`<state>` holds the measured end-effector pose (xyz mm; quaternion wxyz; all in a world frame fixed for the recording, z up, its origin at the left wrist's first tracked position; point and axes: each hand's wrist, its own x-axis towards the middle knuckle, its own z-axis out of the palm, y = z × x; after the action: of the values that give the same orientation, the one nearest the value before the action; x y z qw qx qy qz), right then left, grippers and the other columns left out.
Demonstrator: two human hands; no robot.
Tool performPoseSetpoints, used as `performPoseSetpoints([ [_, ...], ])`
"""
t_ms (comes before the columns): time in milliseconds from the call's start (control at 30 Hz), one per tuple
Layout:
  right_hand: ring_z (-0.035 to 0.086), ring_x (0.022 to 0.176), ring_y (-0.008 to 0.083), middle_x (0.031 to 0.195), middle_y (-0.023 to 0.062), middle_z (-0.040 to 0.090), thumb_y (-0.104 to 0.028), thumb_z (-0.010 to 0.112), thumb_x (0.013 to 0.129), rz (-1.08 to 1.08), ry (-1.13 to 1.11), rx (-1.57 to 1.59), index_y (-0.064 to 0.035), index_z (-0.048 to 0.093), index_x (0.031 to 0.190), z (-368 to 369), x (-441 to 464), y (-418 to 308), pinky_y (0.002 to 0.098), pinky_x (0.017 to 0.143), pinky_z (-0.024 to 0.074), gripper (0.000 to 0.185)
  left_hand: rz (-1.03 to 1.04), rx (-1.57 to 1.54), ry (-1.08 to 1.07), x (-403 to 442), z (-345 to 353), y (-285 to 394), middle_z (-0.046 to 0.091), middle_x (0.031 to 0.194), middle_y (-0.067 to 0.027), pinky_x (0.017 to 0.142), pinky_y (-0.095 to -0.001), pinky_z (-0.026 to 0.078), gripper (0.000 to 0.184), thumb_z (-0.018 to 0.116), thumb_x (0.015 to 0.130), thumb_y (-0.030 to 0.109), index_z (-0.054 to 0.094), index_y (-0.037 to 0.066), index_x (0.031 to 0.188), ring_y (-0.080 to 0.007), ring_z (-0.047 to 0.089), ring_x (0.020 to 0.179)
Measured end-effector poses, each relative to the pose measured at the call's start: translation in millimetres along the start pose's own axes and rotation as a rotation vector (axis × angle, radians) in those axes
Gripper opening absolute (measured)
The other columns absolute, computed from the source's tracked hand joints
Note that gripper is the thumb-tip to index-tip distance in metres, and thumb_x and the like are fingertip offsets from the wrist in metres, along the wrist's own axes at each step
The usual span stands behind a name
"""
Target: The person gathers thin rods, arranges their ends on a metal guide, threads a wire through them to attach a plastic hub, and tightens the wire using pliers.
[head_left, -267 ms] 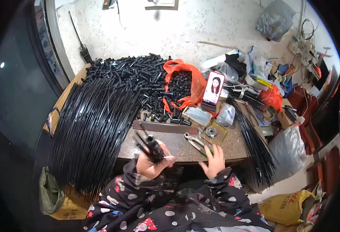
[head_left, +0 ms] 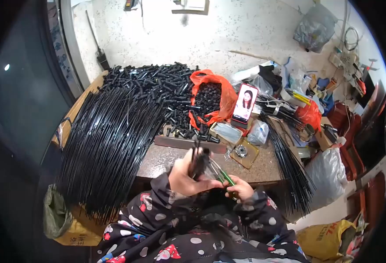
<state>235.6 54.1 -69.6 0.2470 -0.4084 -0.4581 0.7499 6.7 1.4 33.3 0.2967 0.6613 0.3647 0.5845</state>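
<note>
My left hand (head_left: 182,179) is closed around a dark bundle of black plastic parts (head_left: 200,162) in front of the table edge; motion blur hides their exact shape. Green-handled pincers (head_left: 230,179) are gripped in my right hand (head_left: 242,190), fingers wrapped round the handles. Their metal jaws point up and left, close beside the black parts; whether they touch cannot be made out. Just beyond my hands lies a long brown bar (head_left: 188,144) on the speckled tabletop (head_left: 151,162).
Long thin black rods (head_left: 109,136) cover the left side, with a heap of black tubular parts (head_left: 147,83) behind. A red bag (head_left: 226,98) of small black pieces, a propped phone (head_left: 244,103), a tray (head_left: 226,132) and more rods (head_left: 289,164) stand rightward.
My right hand has picked up the pincers from the table and brought them left toward my other hand. My left hand has shifted slightly right with the black parts.
</note>
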Motion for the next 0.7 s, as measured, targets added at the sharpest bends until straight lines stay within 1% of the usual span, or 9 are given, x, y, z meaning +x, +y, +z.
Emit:
performPoseSetpoints([
  [100, 0.048, 0.084, 0.0171, 0.101, 0.0086, 0.049, -0.008, 0.061, 0.070, -0.413, -0.124, -0.136, -0.0017, 0.052, 0.088, 39.2, -36.2, -29.6, 0.0294, 0.080, 0.0385, 0.020, -0.106, -0.173, 0.148, 0.6, -20.0, -3.3, 0.044, 0.056, 0.0080, 0.045, -0.0162, 0.030, 0.097, 0.087, 0.037, 0.021, 0.037, -0.008, 0.115, -0.0013, 0.040, 0.050],
  [133, 0.047, 0.090, 0.0229, 0.103, 0.0117, 0.048, -0.014, 0.065, 0.067, -0.798, -0.089, -0.706, -0.0024, 0.055, 0.084, 33.0, -44.2, -40.3, 0.0340, 0.081, 0.0363, 0.023, -0.064, -0.177, 0.185, -0.1, -26.5, -7.0, 0.043, 0.056, 0.0081, 0.046, -0.0162, 0.030, 0.097, 0.086, 0.038, 0.023, 0.037, -0.008, 0.115, -0.0012, 0.039, 0.050],
  [167, 0.044, 0.093, 0.0283, 0.099, 0.0113, 0.049, -0.016, 0.069, 0.059, -1.027, 0.066, -0.951, -0.0050, 0.057, 0.075, 48.0, -57.5, -58.9, 0.0397, 0.080, 0.0342, 0.023, -0.023, -0.184, 0.218, -0.7, -30.6, -8.3, 0.043, 0.056, 0.0083, 0.046, -0.0161, 0.029, 0.096, 0.086, 0.039, 0.024, 0.037, -0.008, 0.115, -0.0011, 0.039, 0.050],
  [267, 0.043, 0.093, 0.0307, 0.094, 0.0086, 0.051, -0.013, 0.069, 0.051, -1.208, 0.331, -1.404, -0.0076, 0.058, 0.069, 69.6, -89.0, -87.8, 0.0418, 0.076, 0.0342, 0.022, -0.017, -0.076, 0.312, -2.1, -31.6, -6.7, 0.040, 0.053, 0.0099, 0.044, -0.0152, 0.030, 0.085, 0.086, 0.039, 0.033, 0.048, 0.004, 0.109, 0.0004, 0.035, 0.047],
  [433, 0.044, 0.091, 0.0309, 0.090, 0.0064, 0.055, -0.008, 0.066, 0.054, -1.440, 0.511, -1.701, -0.0073, 0.060, 0.072, 69.1, -85.0, -91.1, 0.0407, 0.074, 0.0355, 0.019, 0.026, 0.088, 0.310, -1.0, -24.1, 0.3, 0.045, 0.057, 0.0080, 0.045, -0.0159, 0.033, 0.072, 0.085, 0.044, 0.031, 0.051, 0.004, 0.101, 0.0006, 0.038, 0.051],
  [467, 0.049, 0.087, 0.0299, 0.092, 0.0079, 0.056, -0.004, 0.064, 0.057, -1.350, 0.504, -1.633, -0.0035, 0.061, 0.076, 66.6, -88.8, -93.3, 0.0375, 0.072, 0.0404, 0.020, 0.017, 0.104, 0.307, -2.1, -24.8, -1.1, 0.046, 0.058, 0.0077, 0.045, -0.0160, 0.033, 0.071, 0.085, 0.045, 0.031, 0.051, 0.003, 0.100, 0.0006, 0.039, 0.051],
  [567, 0.055, 0.081, 0.0294, 0.092, 0.0121, 0.058, -0.003, 0.064, 0.061, -1.164, 0.034, -1.267, 0.0011, 0.061, 0.080, 62.3, -88.8, -107.7, 0.0327, 0.068, 0.0451, 0.020, 0.039, 0.002, 0.260, -5.1, -28.8, -0.1, 0.049, 0.066, 0.0063, 0.049, -0.0166, 0.035, 0.070, 0.085, 0.045, 0.029, 0.051, 0.002, 0.100, -0.0001, 0.041, 0.058],
  [633, 0.060, 0.073, 0.0279, 0.086, 0.0188, 0.059, -0.010, 0.061, 0.074, -0.884, -0.242, -0.739, 0.0048, 0.057, 0.085, 48.9, -72.2, -81.8, 0.0305, 0.063, 0.0492, 0.019, 0.028, -0.153, 0.188, -7.8, -32.4, 4.7, 0.051, 0.072, 0.0045, 0.055, -0.0177, 0.036, 0.072, 0.086, 0.044, 0.025, 0.050, 0.002, 0.102, -0.0015, 0.043, 0.064],
  [700, 0.061, 0.067, 0.0253, 0.081, 0.0197, 0.058, -0.010, 0.056, 0.079, 0.081, -0.616, 0.357, 0.0024, 0.052, 0.096, 43.5, -65.6, -44.8, 0.0311, 0.059, 0.0504, 0.022, 0.131, -0.071, 0.147, -3.0, -34.5, 7.0, 0.051, 0.074, 0.0037, 0.058, -0.0188, 0.037, 0.073, 0.086, 0.045, 0.022, 0.049, 0.001, 0.104, -0.0034, 0.044, 0.066],
])
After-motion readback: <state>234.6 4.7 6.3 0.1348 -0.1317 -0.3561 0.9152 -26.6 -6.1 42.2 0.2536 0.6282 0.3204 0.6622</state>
